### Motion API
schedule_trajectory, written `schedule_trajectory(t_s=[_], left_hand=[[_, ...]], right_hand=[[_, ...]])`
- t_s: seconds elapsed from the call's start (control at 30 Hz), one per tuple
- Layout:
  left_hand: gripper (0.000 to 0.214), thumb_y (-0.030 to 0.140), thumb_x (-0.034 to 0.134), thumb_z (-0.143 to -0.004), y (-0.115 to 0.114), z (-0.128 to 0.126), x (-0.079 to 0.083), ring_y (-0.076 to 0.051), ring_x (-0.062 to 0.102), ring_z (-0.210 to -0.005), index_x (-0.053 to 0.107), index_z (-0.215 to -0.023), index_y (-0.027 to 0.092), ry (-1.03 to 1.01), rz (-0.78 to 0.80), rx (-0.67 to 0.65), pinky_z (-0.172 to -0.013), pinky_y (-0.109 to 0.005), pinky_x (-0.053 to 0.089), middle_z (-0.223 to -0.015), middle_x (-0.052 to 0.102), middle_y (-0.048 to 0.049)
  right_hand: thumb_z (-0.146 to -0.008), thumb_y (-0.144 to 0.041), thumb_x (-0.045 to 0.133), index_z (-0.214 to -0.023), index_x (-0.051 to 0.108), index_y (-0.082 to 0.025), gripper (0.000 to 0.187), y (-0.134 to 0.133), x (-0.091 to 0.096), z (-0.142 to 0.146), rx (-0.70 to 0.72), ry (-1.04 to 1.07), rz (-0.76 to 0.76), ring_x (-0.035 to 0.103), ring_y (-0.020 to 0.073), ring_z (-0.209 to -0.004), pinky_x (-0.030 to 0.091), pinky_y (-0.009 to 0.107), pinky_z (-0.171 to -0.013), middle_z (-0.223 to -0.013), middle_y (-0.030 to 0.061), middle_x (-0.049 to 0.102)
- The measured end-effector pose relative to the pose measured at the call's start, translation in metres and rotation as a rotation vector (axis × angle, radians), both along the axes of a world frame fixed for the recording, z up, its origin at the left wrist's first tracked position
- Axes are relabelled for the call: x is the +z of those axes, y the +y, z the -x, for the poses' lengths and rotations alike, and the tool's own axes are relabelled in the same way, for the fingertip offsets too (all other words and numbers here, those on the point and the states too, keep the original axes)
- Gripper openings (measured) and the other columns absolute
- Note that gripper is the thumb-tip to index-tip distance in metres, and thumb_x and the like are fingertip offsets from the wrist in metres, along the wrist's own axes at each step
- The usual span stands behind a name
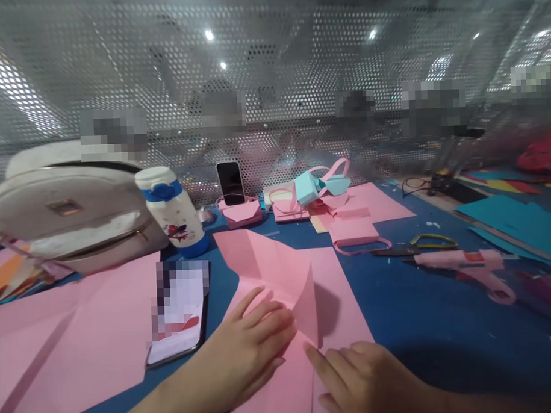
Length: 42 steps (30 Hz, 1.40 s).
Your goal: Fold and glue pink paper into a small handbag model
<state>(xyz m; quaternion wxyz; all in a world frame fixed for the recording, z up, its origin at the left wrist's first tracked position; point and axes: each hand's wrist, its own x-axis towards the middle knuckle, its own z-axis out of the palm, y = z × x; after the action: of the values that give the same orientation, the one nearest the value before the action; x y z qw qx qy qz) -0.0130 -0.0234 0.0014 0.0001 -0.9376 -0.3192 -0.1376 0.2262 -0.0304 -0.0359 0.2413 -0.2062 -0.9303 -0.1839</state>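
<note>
A pink sheet of paper (277, 260) with crease lines stands partly folded up in front of me, its far flaps raised. My left hand (251, 346) lies on it, palm down, fingers spread against the inside of the fold. From the right, my right hand (363, 375) touches the same paper near the base of the raised right flap. Its index finger is stretched out, and the other fingers are curled loosely with nothing visible in them. Another flat pink sheet (341, 288) lies underneath on the blue table.
On the left are a phone (182, 312), large pink paper (99, 333), a bottle (174, 213) and a white backpack (77, 207). Small pink paper bags (242, 213) stand at the back. Scissors (433, 242), a pink glue gun (467, 263) and blue paper (520, 222) lie right.
</note>
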Motion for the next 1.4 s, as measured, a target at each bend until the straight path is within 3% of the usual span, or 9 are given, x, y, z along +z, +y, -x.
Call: schedule_trajectory(t_s=[0.23,0.33,0.43,0.53,0.67,0.8,0.93,1.13,1.4], left_hand=[[0.021,0.030,0.058,-0.094,-0.003,0.005,0.011,-0.022,0.053,-0.116,0.063,-0.111,0.020,0.021,-0.110,-0.033,-0.120,-0.042,0.015,-0.105,0.067,-0.0006],[0.021,0.038,0.053,-0.097,-0.006,0.004,0.017,-0.022,0.054,-0.110,0.064,-0.106,0.021,0.071,-0.028,-0.026,-0.117,-0.043,0.021,-0.103,0.066,-0.0010],[0.029,0.043,0.049,-0.098,-0.008,-0.002,0.019,-0.024,0.054,-0.103,0.060,-0.111,0.020,0.143,0.067,0.011,-0.103,-0.041,0.036,-0.109,0.064,-0.0052],[0.021,0.034,0.047,-0.099,-0.009,-0.013,0.015,-0.025,0.055,-0.095,0.059,-0.109,0.020,0.172,0.059,0.022,-0.088,-0.039,0.042,-0.107,0.063,-0.0071],[0.017,0.020,0.043,-0.098,-0.005,-0.026,0.010,-0.023,0.056,-0.090,0.059,-0.101,0.022,0.179,0.041,0.055,-0.085,-0.038,0.042,-0.097,0.062,-0.0056],[0.017,0.015,0.044,-0.097,-0.001,-0.034,0.007,-0.023,0.057,-0.090,0.059,-0.099,0.022,0.193,0.045,0.084,-0.082,-0.036,0.041,-0.094,0.063,-0.0050],[0.017,0.016,0.044,-0.097,0.002,-0.041,0.003,-0.022,0.057,-0.082,0.058,-0.089,0.022,0.201,0.022,0.100,-0.075,-0.036,0.039,-0.089,0.063,-0.0042],[0.018,0.014,0.044,-0.096,0.003,-0.050,0.005,-0.022,0.057,-0.081,0.057,-0.086,0.021,0.162,-0.024,0.074,-0.083,-0.039,0.039,-0.089,0.065,-0.0029],[0.031,0.008,0.046,-0.090,-0.014,-0.032,0.009,-0.024,0.058,-0.097,0.060,-0.112,0.025,0.156,-0.022,0.133,-0.086,-0.036,0.043,-0.107,0.064,-0.0054]], right_hand=[[-0.102,-0.019,0.023,-0.108,0.065,-0.005,0.044,0.000,0.000,-0.001,-0.003,-0.027,0.017,0.051,0.0149,-0.046,0.030,0.032,-0.043,-0.060,0.0018,0.063],[-0.101,-0.020,0.029,-0.107,0.065,-0.004,0.040,-0.001,0.000,-0.001,0.002,-0.026,0.016,0.051,0.0159,-0.046,0.030,0.034,-0.043,-0.060,0.0029,0.063],[-0.100,-0.019,0.030,-0.107,0.066,-0.002,0.040,-0.003,0.000,-0.001,-0.001,-0.013,-0.014,0.053,0.0166,-0.048,0.029,0.034,-0.044,-0.061,0.0046,0.064],[-0.099,-0.020,0.034,-0.107,0.066,0.000,0.039,-0.004,0.000,-0.001,0.006,-0.017,-0.068,0.054,0.0177,-0.049,0.029,0.035,-0.045,-0.061,0.0062,0.064],[-0.095,-0.028,0.049,-0.108,0.066,0.002,0.037,-0.004,0.002,-0.004,0.017,-0.090,-0.042,0.058,0.0194,-0.053,0.030,0.036,-0.042,-0.071,0.0097,0.070],[-0.092,-0.034,0.057,-0.111,0.064,0.004,0.043,-0.002,0.000,-0.006,0.034,-0.102,0.014,0.061,0.0204,-0.057,0.032,0.036,-0.040,-0.086,0.0133,0.075],[-0.094,-0.036,0.055,-0.110,0.063,0.004,0.043,-0.001,-0.002,-0.009,0.051,-0.072,0.053,0.062,0.0214,-0.059,0.031,0.036,-0.036,-0.085,0.0138,0.074],[-0.097,-0.033,0.051,-0.117,0.057,0.007,0.045,0.000,0.007,-0.015,0.074,-0.172,0.120,0.065,0.0222,-0.065,0.036,0.035,-0.038,-0.094,0.0181,0.073],[-0.099,-0.028,0.044,-0.118,0.057,0.007,0.042,-0.001,0.012,-0.018,0.081,-0.176,0.117,0.063,0.0227,-0.064,0.035,0.034,-0.037,-0.085,0.0162,0.071]])
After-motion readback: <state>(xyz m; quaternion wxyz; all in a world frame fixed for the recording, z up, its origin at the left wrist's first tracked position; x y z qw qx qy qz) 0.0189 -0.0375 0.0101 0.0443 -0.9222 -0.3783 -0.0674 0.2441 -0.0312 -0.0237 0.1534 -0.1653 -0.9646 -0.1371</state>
